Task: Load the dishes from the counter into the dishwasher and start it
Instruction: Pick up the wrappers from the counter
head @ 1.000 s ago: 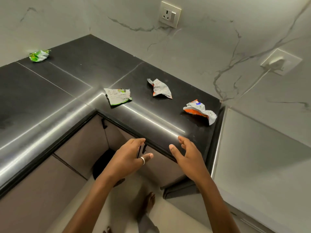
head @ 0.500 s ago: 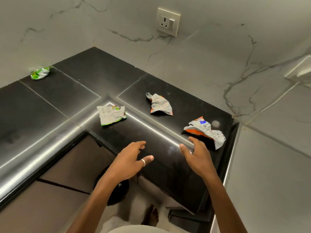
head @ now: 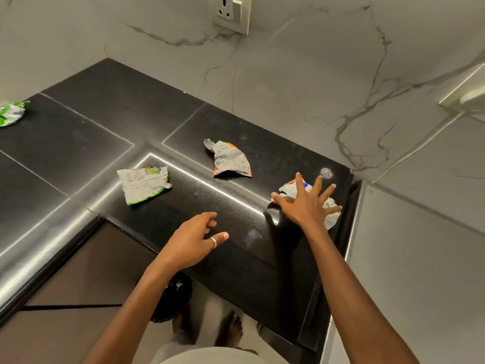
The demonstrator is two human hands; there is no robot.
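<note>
No dishes or dishwasher are in view. Crumpled snack wrappers lie on the black counter point(head: 105, 122). My right hand point(head: 305, 204) is spread with straight fingers over an orange and silver wrapper point(head: 331, 219) near the counter's right end, covering most of it; whether it touches is unclear. My left hand point(head: 194, 239), with a ring on the thumb, hovers above the counter's front part, fingers loosely curled and holding nothing. A second orange and silver wrapper point(head: 229, 160) lies in the middle, and a green and silver wrapper point(head: 143, 183) lies to its left.
Another green wrapper point(head: 10, 114) sits at the far left edge. A wall socket point(head: 231, 13) is on the marble wall behind, and a plugged socket point(head: 472, 98) on the right wall. Below the counter are brown cabinet fronts point(head: 86, 271), a dark bin point(head: 173, 298) and my bare feet point(head: 231, 329).
Both hands have moved forward from the counter's front edge over its top. My right hand has spread its fingers and reached over the orange wrapper at the right end.
</note>
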